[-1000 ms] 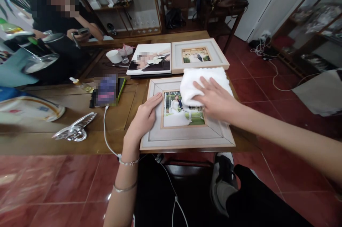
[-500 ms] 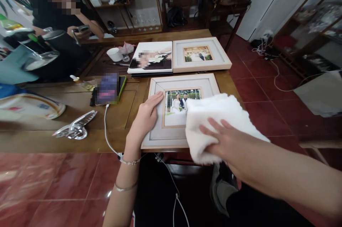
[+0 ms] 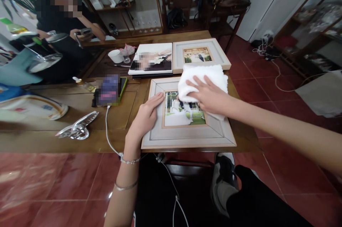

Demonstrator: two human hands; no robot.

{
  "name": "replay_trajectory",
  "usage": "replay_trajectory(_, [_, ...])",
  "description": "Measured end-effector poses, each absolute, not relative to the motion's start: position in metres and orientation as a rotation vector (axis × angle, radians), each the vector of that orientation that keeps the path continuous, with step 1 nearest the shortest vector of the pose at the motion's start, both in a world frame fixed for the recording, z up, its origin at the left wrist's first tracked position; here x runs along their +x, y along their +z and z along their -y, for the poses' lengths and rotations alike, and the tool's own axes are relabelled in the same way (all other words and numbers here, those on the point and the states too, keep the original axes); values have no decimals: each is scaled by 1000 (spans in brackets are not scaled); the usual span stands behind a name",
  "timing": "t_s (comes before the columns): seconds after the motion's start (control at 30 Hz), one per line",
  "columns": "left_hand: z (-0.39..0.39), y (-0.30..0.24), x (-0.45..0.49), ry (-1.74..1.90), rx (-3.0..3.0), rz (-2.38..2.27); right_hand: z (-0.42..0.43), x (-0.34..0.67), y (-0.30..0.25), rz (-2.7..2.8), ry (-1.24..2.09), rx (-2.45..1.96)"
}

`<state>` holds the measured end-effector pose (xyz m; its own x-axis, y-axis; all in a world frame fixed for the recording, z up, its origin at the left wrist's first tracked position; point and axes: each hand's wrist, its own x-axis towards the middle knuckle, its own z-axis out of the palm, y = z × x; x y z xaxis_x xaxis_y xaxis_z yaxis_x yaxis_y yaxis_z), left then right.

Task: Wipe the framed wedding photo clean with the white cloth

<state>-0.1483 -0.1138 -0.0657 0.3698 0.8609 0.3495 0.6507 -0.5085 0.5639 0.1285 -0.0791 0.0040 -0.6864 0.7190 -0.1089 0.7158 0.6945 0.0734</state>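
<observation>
A pale wooden picture frame (image 3: 221, 136) lies face up on the table, with a photo of a couple outdoors inside it. My left hand (image 3: 145, 115) grips its left side, the fingers stretched over the border. In my right hand (image 3: 210, 93) is a white fluffy cloth (image 3: 204, 74), pressed by the spread fingers onto the frame's upper right part. The cloth hides that corner and the top of the photo. Just behind lie a second pale picture frame (image 3: 221, 54) and a white-edged photo panel (image 3: 153, 51), stacked on something dark.
A phone (image 3: 109, 90) with a white cable, a silver hair clip (image 3: 77, 127), a dropper bottle (image 3: 84, 84) and a blue-white packet (image 3: 32, 102) are on the table's left. A white cup (image 3: 115, 56) stands farther back. Another person (image 3: 66, 17) sits across, holding an object.
My right hand has moved the cloth up and away from me, from the frame's lower right to its upper right. The left hand has stayed in place.
</observation>
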Motion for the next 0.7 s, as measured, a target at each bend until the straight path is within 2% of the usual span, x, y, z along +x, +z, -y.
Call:
replay_trajectory(0.17, [113, -68, -148, 910, 2293, -1355, 63, 125, 3, -2797, 86, 1129])
replay_trajectory(0.57, [115, -68, -146, 930, 2298, -1387, 208, 108, 35, -2708, -642, 863])
replay_trajectory(0.7, [115, -67, -146, 919, 2302, -1370, 197, 99, 22, -2774, -609, 877])
